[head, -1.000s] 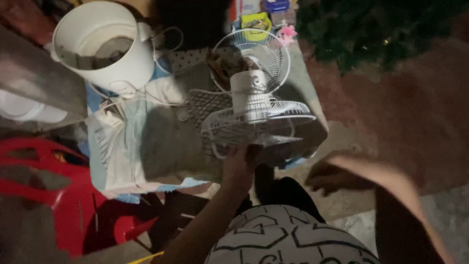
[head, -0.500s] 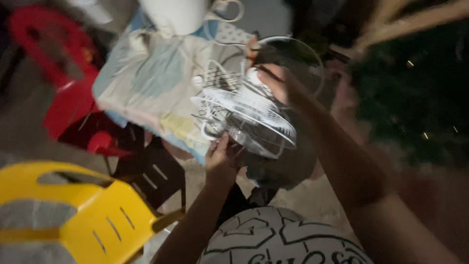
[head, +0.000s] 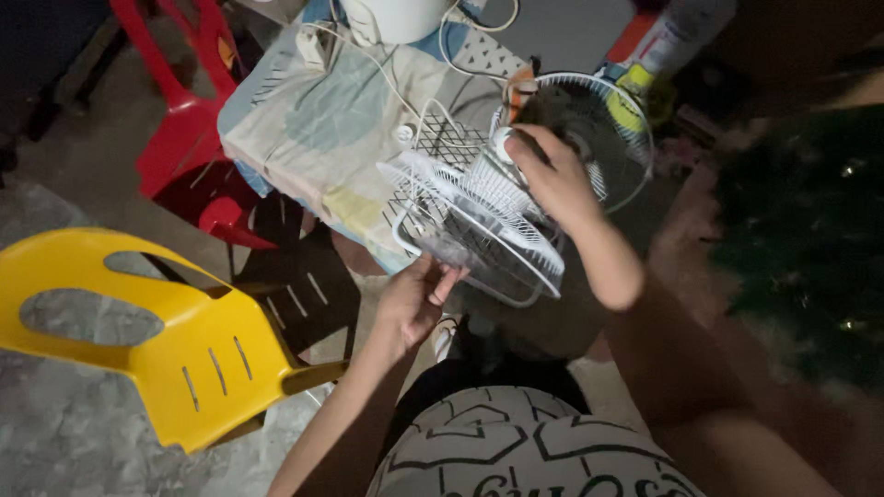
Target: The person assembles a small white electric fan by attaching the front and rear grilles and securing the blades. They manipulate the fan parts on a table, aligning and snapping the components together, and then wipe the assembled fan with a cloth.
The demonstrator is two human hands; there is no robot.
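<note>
A white electric fan with a wire grille (head: 479,216) lies tilted at the near edge of a table draped in a pale patterned cloth (head: 322,129). My right hand (head: 552,175) grips the fan's white motor housing from above. My left hand (head: 414,294) holds the lower rim of the front grille and the clear blade behind it. A second round wire guard (head: 612,124) stands just behind the fan.
A yellow plastic chair (head: 157,331) is at the near left, and a red plastic chair (head: 189,120) stands beside the table. A white bucket-like container (head: 391,17) and white cables (head: 387,78) sit at the table's far end. Dark green foliage (head: 810,230) fills the right.
The view swung left and the yellow chair came into sight. My right hand rose from low at the right and took hold of the motor housing. My left hand stayed at the grille rim.
</note>
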